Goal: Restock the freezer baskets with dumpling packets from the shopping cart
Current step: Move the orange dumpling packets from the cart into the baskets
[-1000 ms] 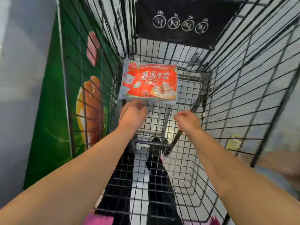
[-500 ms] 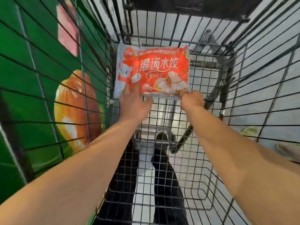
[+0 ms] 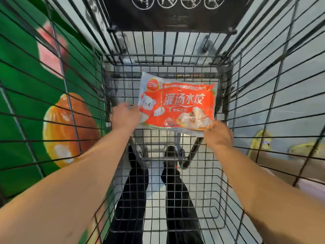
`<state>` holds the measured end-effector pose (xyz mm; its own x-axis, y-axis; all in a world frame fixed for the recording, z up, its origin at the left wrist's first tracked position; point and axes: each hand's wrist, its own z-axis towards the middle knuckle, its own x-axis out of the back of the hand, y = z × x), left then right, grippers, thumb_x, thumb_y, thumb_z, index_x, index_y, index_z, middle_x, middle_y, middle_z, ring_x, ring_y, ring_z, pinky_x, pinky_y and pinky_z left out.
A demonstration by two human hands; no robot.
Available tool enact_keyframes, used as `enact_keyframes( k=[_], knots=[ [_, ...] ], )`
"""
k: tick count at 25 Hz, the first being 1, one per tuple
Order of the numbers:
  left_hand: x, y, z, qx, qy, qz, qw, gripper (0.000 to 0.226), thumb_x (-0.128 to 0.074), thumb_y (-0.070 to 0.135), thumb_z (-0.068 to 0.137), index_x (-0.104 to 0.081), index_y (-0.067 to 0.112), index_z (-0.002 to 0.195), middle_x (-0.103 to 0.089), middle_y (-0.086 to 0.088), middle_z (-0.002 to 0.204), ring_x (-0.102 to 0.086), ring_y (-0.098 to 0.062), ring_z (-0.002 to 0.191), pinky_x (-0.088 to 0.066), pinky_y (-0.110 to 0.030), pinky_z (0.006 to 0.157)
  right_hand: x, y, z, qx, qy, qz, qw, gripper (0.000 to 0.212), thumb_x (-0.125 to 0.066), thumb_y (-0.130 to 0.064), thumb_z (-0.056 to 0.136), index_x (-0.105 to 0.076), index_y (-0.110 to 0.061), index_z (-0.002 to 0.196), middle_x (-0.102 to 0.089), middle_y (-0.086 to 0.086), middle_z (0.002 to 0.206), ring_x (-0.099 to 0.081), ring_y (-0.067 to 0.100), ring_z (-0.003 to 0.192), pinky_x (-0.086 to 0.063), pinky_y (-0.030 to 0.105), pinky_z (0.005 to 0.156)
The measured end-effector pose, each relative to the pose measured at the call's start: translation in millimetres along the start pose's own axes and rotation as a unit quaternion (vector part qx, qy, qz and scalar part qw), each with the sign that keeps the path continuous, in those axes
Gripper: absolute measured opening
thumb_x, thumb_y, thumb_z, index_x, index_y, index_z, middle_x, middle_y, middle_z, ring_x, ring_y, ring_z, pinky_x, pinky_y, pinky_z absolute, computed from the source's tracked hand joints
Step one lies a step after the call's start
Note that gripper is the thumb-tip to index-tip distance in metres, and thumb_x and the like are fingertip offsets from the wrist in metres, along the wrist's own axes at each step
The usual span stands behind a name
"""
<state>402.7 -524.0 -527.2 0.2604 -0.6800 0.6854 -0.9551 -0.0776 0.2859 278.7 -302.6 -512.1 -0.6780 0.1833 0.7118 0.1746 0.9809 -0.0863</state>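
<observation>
Packet (image 3: 177, 107) of dumplings, red and orange with white lettering, sits low in the cart (image 3: 255, 95), toward its far end, held between both hands just above the wire floor. Half a second ago it lay further left and higher in the view, close to the cart's left wall; now it is nearer the middle and tilted, its right side dipping lower than its left.

Left hand (image 3: 125, 117) grips the packet's left edge, fingers curled round it, knuckles toward the camera. Earlier that hand lay under the packet's bottom left corner, so it has moved round to the side. Right hand (image 3: 218, 134) pinches the bottom right corner, much as it did before.

Both forearms reach in from the near end of the cart. Through the mesh floor two dark trouser legs (image 3: 133, 191) show below. Outside the left wall stands a green panel (image 3: 21, 106) printed with an orange and a pink shape, and it takes up less of the view than before. At the far end hangs a black sign (image 3: 175, 14) with white round symbols, which was out of view half a second ago.
</observation>
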Motion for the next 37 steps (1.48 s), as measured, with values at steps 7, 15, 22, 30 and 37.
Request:
enact_keyframes(
  k=[7,15,22,30,37],
  knots=[
    [-13,28,7,-0.055,-0.057,-0.012,0.997,0.022,-0.055,0.024,0.093,-0.071,0.010,0.087,-0.070,-0.009,0.093,-0.064,-0.029,0.090,-0.053,-0.037,0.081,-7,-19,15,-0.038,0.095,0.141,0.985,0.032,-0.048,-0.027,0.095,-0.050,-0.006,0.120,-0.059,0.016,0.122,-0.058,0.033,0.110,-0.036,0.028,0.074],
    [-5,5,-21,0.089,-0.127,-0.247,0.957,0.009,-0.068,0.013,0.077,-0.063,0.016,0.070,-0.073,-0.016,0.084,-0.072,-0.034,0.083,-0.059,-0.051,0.078,-10,2,17,-0.073,0.008,0.228,0.971,0.009,-0.056,-0.022,0.085,-0.064,-0.022,0.080,-0.070,0.005,0.100,-0.067,0.027,0.093,-0.057,0.040,0.081],
    [49,-26,-77,0.113,-0.137,-0.303,0.936,0.019,-0.071,0.020,0.053,-0.066,0.012,0.070,-0.072,-0.024,0.093,-0.070,-0.041,0.092,-0.054,-0.065,0.082,28,3,-67,-0.012,-0.002,0.202,0.979,0.013,-0.060,-0.019,0.086,-0.068,-0.011,0.080,-0.071,0.011,0.089,-0.067,0.029,0.088,-0.053,0.035,0.075],
    [170,-27,-217,0.113,-0.127,-0.405,0.899,0.008,-0.063,0.000,0.088,-0.063,0.007,0.084,-0.069,-0.009,0.069,-0.066,-0.016,0.049,-0.057,-0.030,0.050,112,17,-205,0.100,-0.005,0.231,0.968,0.026,-0.062,-0.023,0.089,-0.066,0.002,0.085,-0.067,0.012,0.078,-0.059,0.022,0.070,-0.047,0.033,0.064],
    [233,-58,-309,0.099,-0.070,-0.517,0.847,0.009,-0.057,0.001,0.088,-0.064,0.005,0.093,-0.071,-0.022,0.094,-0.070,-0.036,0.085,-0.056,-0.056,0.082,167,-3,-280,0.242,-0.012,0.168,0.956,0.020,-0.060,-0.025,0.086,-0.066,-0.010,0.075,-0.070,0.012,0.082,-0.065,0.031,0.084,-0.051,0.042,0.074]
  ],
)
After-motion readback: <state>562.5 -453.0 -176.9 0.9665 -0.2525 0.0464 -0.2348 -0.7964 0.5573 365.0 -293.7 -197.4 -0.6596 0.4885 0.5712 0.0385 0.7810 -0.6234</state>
